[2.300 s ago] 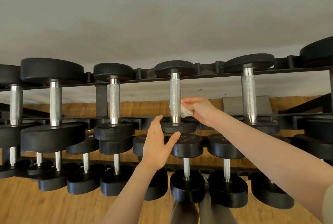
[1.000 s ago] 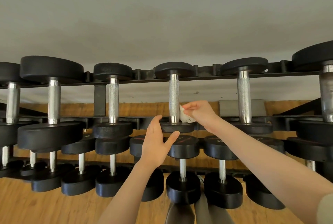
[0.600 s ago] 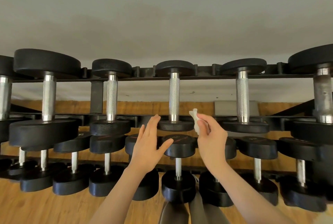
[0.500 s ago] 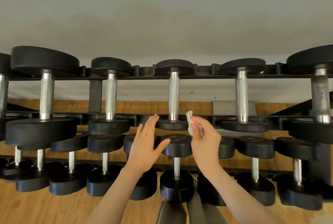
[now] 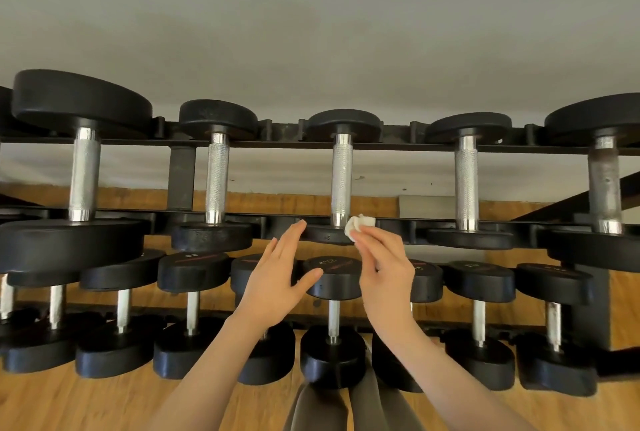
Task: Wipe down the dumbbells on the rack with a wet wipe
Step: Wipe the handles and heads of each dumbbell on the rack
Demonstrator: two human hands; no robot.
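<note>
The left hand (image 5: pixel 277 278) hangs flat and relaxed, fingers straight, holding nothing, just left of the near head of the middle top-row dumbbell (image 5: pixel 341 181). To its right, the right hand (image 5: pixel 384 268) pinches a balled white wet wipe (image 5: pixel 358 224) at its fingertips. A moment ago that wipe was rubbing the knurled handle's lower end; now it has dropped off beside the near head, so that handle looks finished. Below the hands, one lower-row dumbbell (image 5: pixel 333 276) bears a number, possibly 22.5, though it's too small to be sure.
</note>
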